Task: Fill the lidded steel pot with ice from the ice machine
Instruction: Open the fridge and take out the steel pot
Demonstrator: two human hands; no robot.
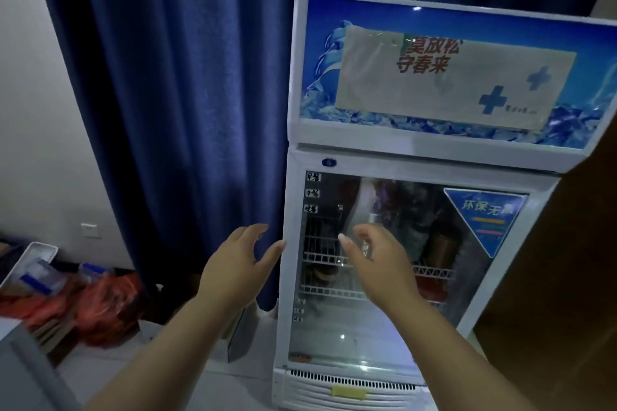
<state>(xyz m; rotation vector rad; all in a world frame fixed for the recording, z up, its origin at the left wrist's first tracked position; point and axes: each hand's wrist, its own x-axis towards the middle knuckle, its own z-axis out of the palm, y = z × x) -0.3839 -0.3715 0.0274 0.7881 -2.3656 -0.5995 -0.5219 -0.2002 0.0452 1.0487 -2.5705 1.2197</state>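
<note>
Head view: a glass-door cooler [414, 243] stands against a blue curtain [173, 93]. The left hand [233, 264] is spread wide and empty, fingertips at the door's left edge. The right hand [374, 257] is loosely open before the glass, holding nothing. The steel pot is not in view. Risk: this cabinet may not be the ice machine, and opening it with no pot to hand would waste the step.

one view only: head camera, wide-angle, looking forward and slightly down. faces a glass-door cooler [417, 243] at close range, arm's reach. blue curtain [173, 110] behind on the left, floor clutter [66, 294] at lower left edge.
</note>
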